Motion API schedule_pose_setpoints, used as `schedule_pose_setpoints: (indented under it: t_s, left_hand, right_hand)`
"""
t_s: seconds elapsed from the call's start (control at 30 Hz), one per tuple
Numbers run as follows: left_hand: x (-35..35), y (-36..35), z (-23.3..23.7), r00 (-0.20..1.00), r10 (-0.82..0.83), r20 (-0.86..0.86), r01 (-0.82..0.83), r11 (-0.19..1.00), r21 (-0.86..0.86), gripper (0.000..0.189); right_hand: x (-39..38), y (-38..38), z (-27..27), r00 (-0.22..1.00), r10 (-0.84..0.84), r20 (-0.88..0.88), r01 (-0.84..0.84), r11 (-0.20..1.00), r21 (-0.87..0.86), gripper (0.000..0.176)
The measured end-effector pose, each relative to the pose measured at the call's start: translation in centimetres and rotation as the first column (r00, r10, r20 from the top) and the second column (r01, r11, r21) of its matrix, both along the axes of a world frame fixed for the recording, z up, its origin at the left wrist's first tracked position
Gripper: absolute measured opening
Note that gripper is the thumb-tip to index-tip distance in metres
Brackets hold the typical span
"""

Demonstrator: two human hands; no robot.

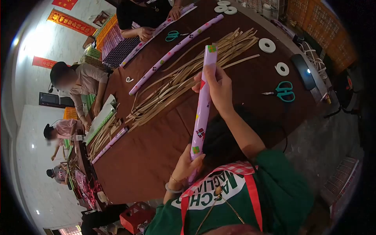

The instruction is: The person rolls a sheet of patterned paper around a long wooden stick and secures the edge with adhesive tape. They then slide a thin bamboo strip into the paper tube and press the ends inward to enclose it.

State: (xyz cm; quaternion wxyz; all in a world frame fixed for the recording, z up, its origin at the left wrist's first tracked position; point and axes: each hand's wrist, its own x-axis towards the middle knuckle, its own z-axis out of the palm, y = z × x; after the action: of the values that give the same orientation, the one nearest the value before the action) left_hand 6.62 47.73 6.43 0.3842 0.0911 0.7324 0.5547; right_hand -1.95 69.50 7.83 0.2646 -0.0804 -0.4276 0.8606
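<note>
A roll of lilac patterned wrapping paper is held up in front of my chest, slanting from upper right to lower left. My right hand wraps round its upper part, and the thumb lies along the paper. Lower down, my left hand grips the roll near its bottom end, which is partly hidden by the fingers. Behind the roll, a bundle of thin brown strips lies across the brown tabletop.
Teal scissors and white tape rolls lie right. Another long lilac roll lies beyond the strips, near a second pair of scissors. A co-worker's hands hold paper at the top; other people work at left.
</note>
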Motion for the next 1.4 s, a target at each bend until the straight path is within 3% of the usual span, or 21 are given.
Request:
schedule_pose_setpoints:
  t_s: [0.23,0.33,0.4,0.5,0.53,0.63,0.83,1.03,1.3,1.4]
  left_hand:
    - [0.1,-0.1,-0.2,1.000,-0.014,0.000,0.014,1.000,0.023,0.032]
    - [0.3,-0.2,0.1,0.995,0.027,0.100,-0.041,0.989,0.140,0.034]
    - [0.3,-0.4,0.0,0.996,0.009,0.084,-0.020,0.992,0.125,0.036]
    - [0.3,-1.0,-0.7,0.996,0.007,0.092,-0.016,0.995,0.097,0.036]
    - [0.4,-1.1,-0.7,0.996,0.004,0.093,-0.013,0.995,0.098,0.036]
    - [0.5,-1.3,-0.6,0.996,-0.032,0.089,0.027,0.998,0.057,0.036]
    - [0.8,-1.6,-1.0,0.993,0.017,0.115,-0.024,0.998,0.058,0.036]
    - [0.9,-2.1,-1.3,0.995,-0.023,0.101,0.016,0.997,0.070,0.035]
    - [0.9,-2.9,-0.7,0.948,-0.040,0.317,-0.019,0.983,0.181,0.035]
    - [1.0,-3.1,-1.2,0.942,-0.040,0.333,-0.027,0.980,0.195,0.033]
  right_hand:
    - [0.1,-0.4,-0.9,1.000,-0.010,-0.002,0.010,0.999,0.045,0.041]
    - [0.2,-0.5,-0.6,0.999,-0.007,-0.040,0.008,1.000,0.015,0.044]
    - [0.2,-0.5,-0.3,0.992,0.018,-0.124,-0.035,0.989,-0.141,0.040]
    - [0.0,0.5,-0.6,0.992,0.066,-0.106,-0.083,0.982,-0.170,0.040]
    - [-0.2,0.6,-0.3,0.999,0.002,-0.049,-0.004,0.999,-0.046,0.045]
    - [-0.1,0.8,-0.6,0.998,0.002,0.065,-0.006,0.998,0.070,0.045]
    - [0.0,1.0,-0.6,0.997,0.010,-0.081,-0.023,0.986,-0.166,0.045]
    - [-0.5,1.9,-0.6,0.997,0.000,0.081,-0.004,0.998,0.059,0.053]
    - [-0.7,2.8,-0.8,0.998,0.060,0.014,-0.057,0.988,-0.142,0.065]
    - [-0.7,2.8,-0.9,0.995,0.029,0.095,-0.030,0.999,0.013,0.064]
